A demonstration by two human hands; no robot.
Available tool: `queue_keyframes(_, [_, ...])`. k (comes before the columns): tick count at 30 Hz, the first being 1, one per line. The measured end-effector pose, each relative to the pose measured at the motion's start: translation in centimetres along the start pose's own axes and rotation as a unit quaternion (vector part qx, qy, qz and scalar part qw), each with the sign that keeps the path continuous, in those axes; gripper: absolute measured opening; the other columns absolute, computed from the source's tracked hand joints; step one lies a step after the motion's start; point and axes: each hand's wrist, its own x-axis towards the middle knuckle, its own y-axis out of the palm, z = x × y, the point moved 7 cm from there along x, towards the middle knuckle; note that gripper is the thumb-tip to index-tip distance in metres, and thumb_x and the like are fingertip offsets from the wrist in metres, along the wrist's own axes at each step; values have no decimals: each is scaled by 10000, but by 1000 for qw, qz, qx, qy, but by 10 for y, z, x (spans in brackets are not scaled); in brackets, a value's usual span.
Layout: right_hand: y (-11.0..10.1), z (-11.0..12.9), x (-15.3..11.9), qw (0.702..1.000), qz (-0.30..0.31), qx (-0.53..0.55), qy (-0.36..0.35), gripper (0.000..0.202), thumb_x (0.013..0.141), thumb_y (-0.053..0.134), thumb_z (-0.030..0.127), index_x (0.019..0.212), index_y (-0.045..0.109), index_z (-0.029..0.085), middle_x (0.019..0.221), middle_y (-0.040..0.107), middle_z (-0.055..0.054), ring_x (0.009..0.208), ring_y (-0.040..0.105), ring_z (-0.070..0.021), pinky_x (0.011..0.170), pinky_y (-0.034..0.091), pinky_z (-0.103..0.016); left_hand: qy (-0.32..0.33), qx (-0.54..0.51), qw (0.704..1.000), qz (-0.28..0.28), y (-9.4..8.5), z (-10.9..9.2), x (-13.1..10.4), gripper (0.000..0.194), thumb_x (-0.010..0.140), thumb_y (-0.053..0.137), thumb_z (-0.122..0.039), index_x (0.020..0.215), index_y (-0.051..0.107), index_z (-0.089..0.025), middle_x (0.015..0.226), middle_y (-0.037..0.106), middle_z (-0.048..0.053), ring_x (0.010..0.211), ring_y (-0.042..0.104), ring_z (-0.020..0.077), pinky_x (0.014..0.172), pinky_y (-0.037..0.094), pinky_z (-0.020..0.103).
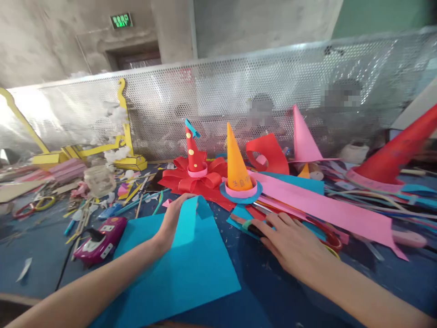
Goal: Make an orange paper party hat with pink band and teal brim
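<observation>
My left hand grips the curled far edge of a sheet of blue paper, where a strip of it bends upward. The sheet lies on the table in front of me, and its edge hides most of my fingers. My right hand reaches to the right of the sheet, its fingers closing around a slim dark tool with a green part; its exact kind is unclear. Red-handled scissors lie beside that hand. Just beyond stands an orange paper cone hat on a blue brim with a pink band.
A power strip lies left of the sheet. A red dotted cone hat, a pink cone and a large red cone stand farther back. Long pink paper crosses the right side. Scraps and a jar crowd the left.
</observation>
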Motion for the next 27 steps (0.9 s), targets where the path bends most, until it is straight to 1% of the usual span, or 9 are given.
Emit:
queue_keyframes(2, [-16, 5, 9, 994, -54, 93, 10, 235, 930, 475, 265, 1120, 608, 225, 1052, 646, -113, 995, 600, -311, 797, 480, -457, -33, -100, 994, 16, 5, -10, 2, 226, 798, 650, -363, 914, 648, -169, 802, 714, 41, 750, 675, 209, 726, 538, 322])
queue_keyframes(4, [-30, 15, 21, 965, -92, 246, 25, 209, 963, 440, 328, 1052, 595, 218, 1024, 654, -84, 944, 614, -247, 800, 475, -399, -59, -187, 980, 44, 14, -22, -2, 285, 780, 682, -381, 945, 634, -154, 841, 729, 62, 764, 681, 214, 753, 544, 350])
queue_keyframes(8, [-37, 38, 48, 852, -94, 511, 64, 212, 847, 620, 384, 921, 546, 199, 848, 617, -24, 772, 572, -178, 658, 438, -298, -75, -250, 961, 96, 31, -40, -17, 350, 779, 718, -387, 1011, 637, -139, 944, 735, 95, 801, 669, 201, 781, 531, 344])
queue_keyframes(12, [-31, 49, 59, 820, -95, 559, 81, 261, 829, 605, 371, 669, 480, 206, 629, 474, 38, 586, 439, -117, 536, 344, -259, -82, -278, 949, 127, 37, -39, -28, 320, 785, 729, -356, 1008, 641, -143, 954, 731, 87, 794, 651, 174, 752, 521, 300])
queue_keyframes(16, [-17, 40, 56, 788, -63, 604, 102, 286, 818, 584, 408, 635, 517, 199, 548, 467, 49, 481, 442, -105, 473, 344, -253, -107, -292, 941, 134, 35, -27, -30, 268, 800, 706, -341, 970, 627, -151, 862, 725, 64, 768, 658, 172, 740, 521, 296])
queue_keyframes(19, [-13, 24, 52, 757, -72, 633, 142, 300, 802, 591, 435, 634, 534, 193, 563, 537, 27, 501, 505, -115, 482, 382, -249, -99, -249, 957, 109, 29, -22, -23, 212, 813, 661, -340, 918, 598, -167, 819, 709, 43, 738, 657, 175, 719, 521, 301])
queue_keyframes(23, [-12, 20, 49, 700, -63, 688, 181, 302, 808, 582, 494, 818, 599, 193, 607, 594, 24, 513, 531, -108, 466, 372, -223, 7, -37, 995, 95, 27, -34, -19, 120, 840, 560, -290, 847, 603, -179, 699, 653, 9, 670, 620, 174, 642, 478, 276])
queue_keyframes(25, [-8, 27, 47, 663, -21, 722, 196, 343, 830, 538, 530, 870, 601, 195, 581, 593, 21, 463, 512, -103, 427, 345, -215, 72, 71, 990, 100, 33, -42, -23, 143, 860, 520, -263, 774, 607, -189, 656, 626, 2, 646, 597, 167, 626, 443, 264])
queue_keyframes(27, [-3, 34, 44, 631, 19, 749, 201, 350, 812, 566, 526, 838, 617, 181, 604, 612, -4, 491, 542, -107, 447, 378, -218, 123, 152, 972, 127, 44, -47, -29, 201, 902, 455, -246, 820, 633, -198, 701, 653, 20, 670, 617, 176, 648, 442, 271])
